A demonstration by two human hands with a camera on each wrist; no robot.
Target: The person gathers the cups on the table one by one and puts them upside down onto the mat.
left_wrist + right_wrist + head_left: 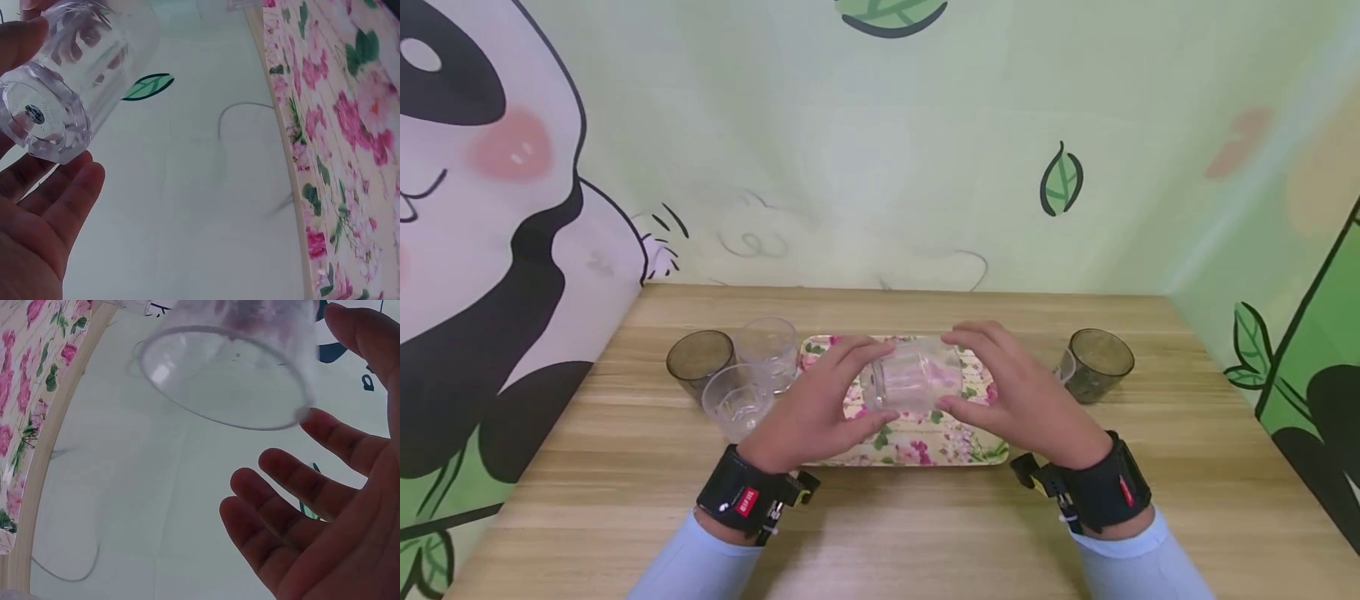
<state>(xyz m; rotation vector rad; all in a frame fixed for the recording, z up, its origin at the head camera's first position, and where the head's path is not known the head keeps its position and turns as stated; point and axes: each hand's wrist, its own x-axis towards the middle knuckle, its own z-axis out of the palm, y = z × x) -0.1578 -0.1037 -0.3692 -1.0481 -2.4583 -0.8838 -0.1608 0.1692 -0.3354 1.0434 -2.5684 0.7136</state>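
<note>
A clear plastic cup (917, 375) lies on its side in the air above a flower-patterned tray (917, 450). My left hand (827, 400) holds it near its faceted base, thumb on one side and fingers on the other. At the wide rim, my right hand (1015, 392) has thumb and forefinger on opposite sides. In the right wrist view, the forefinger touches the rim (225, 422), while the other fingers (281, 512) spread apart from it. The cup's base (44, 119) faces the left wrist camera, with a small dark mark on it.
Left of the tray stand a dark tinted cup (700, 358) and two clear cups (767, 342), one partly behind my left hand. Another dark tinted cup (1099, 362) stands on the right, beside a clear rim (1066, 365) mostly hidden by my right hand. A printed wall backs the wooden table (910, 533).
</note>
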